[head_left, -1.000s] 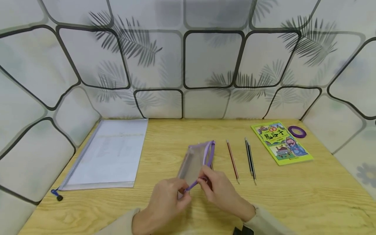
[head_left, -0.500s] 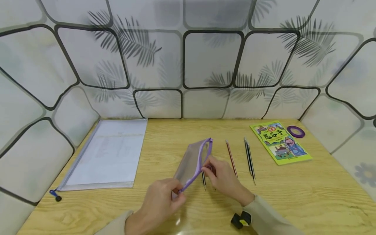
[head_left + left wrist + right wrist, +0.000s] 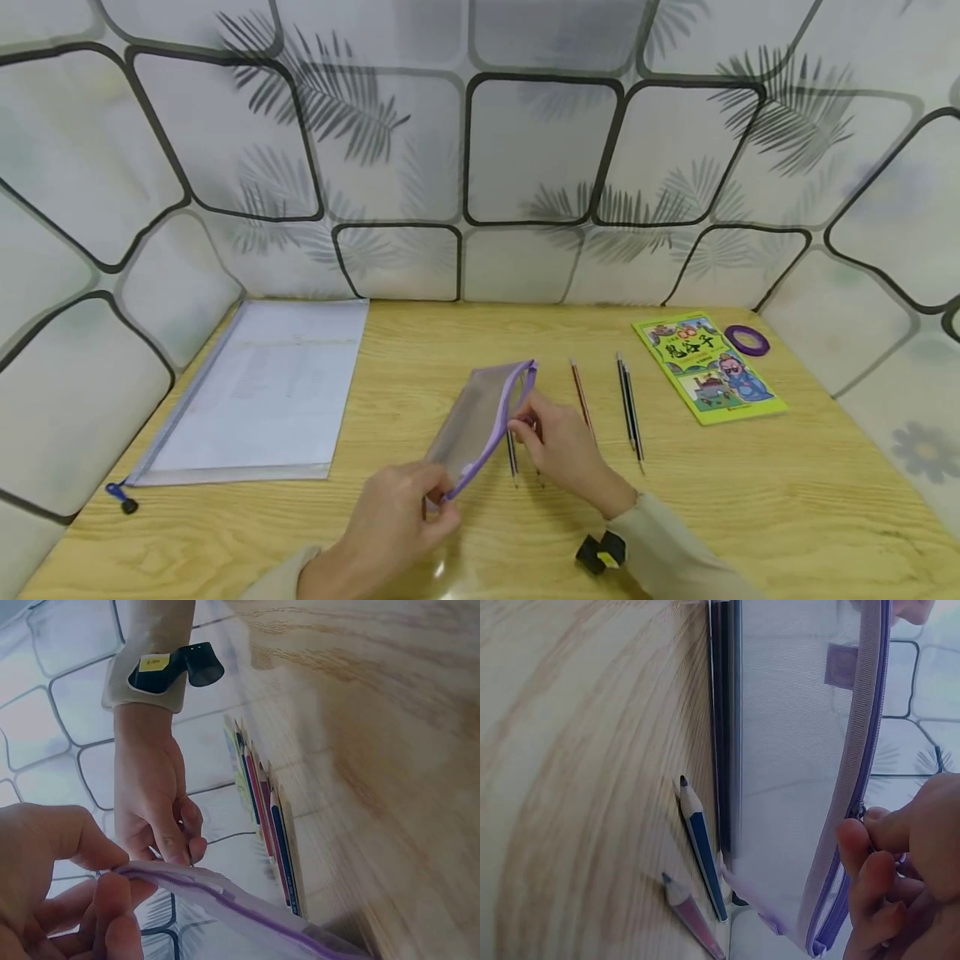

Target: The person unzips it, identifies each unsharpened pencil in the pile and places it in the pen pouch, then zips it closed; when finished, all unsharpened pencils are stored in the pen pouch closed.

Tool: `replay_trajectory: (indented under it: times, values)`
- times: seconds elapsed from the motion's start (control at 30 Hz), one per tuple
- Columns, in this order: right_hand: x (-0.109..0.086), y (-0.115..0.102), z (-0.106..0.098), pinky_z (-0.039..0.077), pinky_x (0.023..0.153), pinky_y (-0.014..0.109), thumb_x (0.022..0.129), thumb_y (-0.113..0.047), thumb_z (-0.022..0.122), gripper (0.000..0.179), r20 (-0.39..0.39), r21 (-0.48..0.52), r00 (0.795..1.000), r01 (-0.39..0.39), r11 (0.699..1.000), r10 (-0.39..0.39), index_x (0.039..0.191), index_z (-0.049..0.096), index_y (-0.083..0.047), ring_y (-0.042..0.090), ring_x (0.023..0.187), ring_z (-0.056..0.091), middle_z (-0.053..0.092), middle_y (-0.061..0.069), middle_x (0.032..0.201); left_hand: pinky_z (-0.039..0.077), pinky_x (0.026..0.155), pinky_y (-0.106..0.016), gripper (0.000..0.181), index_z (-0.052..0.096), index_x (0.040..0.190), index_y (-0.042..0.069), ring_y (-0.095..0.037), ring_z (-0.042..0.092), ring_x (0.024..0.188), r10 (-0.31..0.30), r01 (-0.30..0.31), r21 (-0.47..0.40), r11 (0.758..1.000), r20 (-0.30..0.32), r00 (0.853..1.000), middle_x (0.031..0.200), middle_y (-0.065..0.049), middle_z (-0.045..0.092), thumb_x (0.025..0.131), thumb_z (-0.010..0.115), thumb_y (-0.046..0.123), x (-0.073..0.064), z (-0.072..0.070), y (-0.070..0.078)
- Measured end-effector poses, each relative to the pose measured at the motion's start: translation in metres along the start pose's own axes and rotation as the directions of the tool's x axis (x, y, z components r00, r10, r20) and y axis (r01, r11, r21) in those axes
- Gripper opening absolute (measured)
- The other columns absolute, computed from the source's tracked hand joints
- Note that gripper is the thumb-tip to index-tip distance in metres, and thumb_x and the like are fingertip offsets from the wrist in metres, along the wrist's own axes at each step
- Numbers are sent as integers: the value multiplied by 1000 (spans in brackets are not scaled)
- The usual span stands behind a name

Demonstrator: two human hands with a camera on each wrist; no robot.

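A see-through mesh pencil pouch point(image 3: 471, 417) with a purple zip stands tilted on the table between both hands. My left hand point(image 3: 397, 504) pinches the near end of its zip edge. Farther along the zip, my right hand point(image 3: 562, 446) pinches the small zip pull point(image 3: 859, 811), partly hidden by the fingertips. In the right wrist view, the zip edges lie together on the left hand's side of the pull and part slightly beyond it. Dark lengths, seemingly pencils, show through the pouch's lower side. A dark blue pencil point(image 3: 702, 855) and a reddish pencil point(image 3: 694, 919) lie beside it.
Right of the hands lie a red pencil point(image 3: 579, 387) and dark pencils point(image 3: 630, 408). Beyond them are a green comic-covered book point(image 3: 708, 367) and a purple tape roll point(image 3: 747, 340). A clear zip folder with papers point(image 3: 255, 392) lies left. A black device point(image 3: 600, 552) sits at the right wrist.
My right hand has drawn the zip pull away from my left hand, along the pouch's edge, closing that stretch. My left hand has shifted slightly left and nearer. Pencil tips show beside the pouch.
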State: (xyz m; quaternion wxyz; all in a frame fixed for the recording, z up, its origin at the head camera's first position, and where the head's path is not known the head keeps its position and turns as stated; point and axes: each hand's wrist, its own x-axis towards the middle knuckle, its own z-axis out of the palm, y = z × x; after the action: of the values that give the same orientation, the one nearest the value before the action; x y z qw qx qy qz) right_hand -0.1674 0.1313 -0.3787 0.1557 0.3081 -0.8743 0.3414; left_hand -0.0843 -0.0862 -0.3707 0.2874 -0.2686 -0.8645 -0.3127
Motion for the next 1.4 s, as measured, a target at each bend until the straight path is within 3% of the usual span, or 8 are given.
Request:
replay_trajectory:
  times: [0.23, 0.4, 0.5, 0.63, 0.87, 1.07, 1.2, 1.4]
  values:
    - [6, 14, -3, 32, 45, 17, 85, -2, 69, 18, -59, -121, 996, -79, 989, 73, 80, 53, -8, 0, 52, 36, 53, -2, 63, 26, 42, -1, 20, 54, 59, 16, 10, 37, 49, 71, -71, 31, 997, -5, 997, 57, 10, 55, 55, 69, 2, -4, -5, -2]
    - [8, 36, -8, 35, 44, 18, 87, -3, 67, 16, -81, -116, 986, -151, 982, 142, 82, 52, -5, 4, 51, 43, 59, 3, 65, 26, 43, -2, 22, 54, 60, 16, 11, 35, 51, 44, -46, 29, 999, 56, 997, 60, 10, 57, 56, 69, 1, -9, -9, -2]
    - [9, 48, -12, 35, 44, 19, 89, -3, 65, 15, -95, -93, 970, -234, 968, 225, 83, 52, -5, 7, 51, 45, 63, 5, 68, 30, 44, -1, 21, 55, 61, 15, 9, 40, 51, 34, -40, 48, 998, 110, 993, 61, 7, 59, 58, 71, 0, -9, -11, -3]
    - [7, 54, -15, 36, 43, 20, 91, -4, 63, 14, -60, -64, 956, -292, 954, 289, 83, 52, -4, 9, 52, 46, 64, 5, 70, 33, 44, -3, 21, 55, 61, 13, 8, 40, 51, -21, 6, 86, 996, 172, 985, 62, 6, 59, 60, 72, 1, -6, -19, -8]
    - [0, 43, -21, 35, 43, 20, 87, -1, 66, 18, -22, -51, 969, -245, 968, 245, 79, 50, -6, 6, 52, 40, 53, 2, 65, 32, 43, -11, 21, 54, 62, 17, 5, 36, 52, -178, 141, 174, 975, 224, 958, 61, 11, 52, 60, 68, 1, -2, -38, -20]
    - [-12, 26, -27, 38, 45, 18, 82, 4, 66, 22, 25, -20, 985, -170, 985, 171, 74, 49, -9, 2, 55, 42, 54, -2, 66, 36, 47, -15, 23, 54, 66, 17, -1, 42, 55, -299, 250, 204, 946, 262, 918, 63, 9, 52, 63, 68, -1, -1, -50, -34]
    - [-21, 17, -30, 38, 46, 17, 80, 5, 66, 24, 31, -4, 984, -175, 985, 175, 73, 49, -10, 1, 56, 43, 53, -4, 65, 37, 48, -16, 22, 56, 68, 14, -3, 41, 57, -307, 275, 148, 950, 282, 909, 65, 7, 52, 64, 68, -4, 0, -51, -42]
    - [-34, 14, -39, 38, 46, 18, 78, 5, 68, 24, 4, -9, 979, -204, 979, 204, 73, 51, -11, 1, 57, 42, 51, -6, 64, 37, 48, -16, 24, 57, 69, 14, -3, 42, 59, -251, 244, 62, 968, 306, 918, 67, 8, 51, 66, 67, -8, 1, -42, -48]
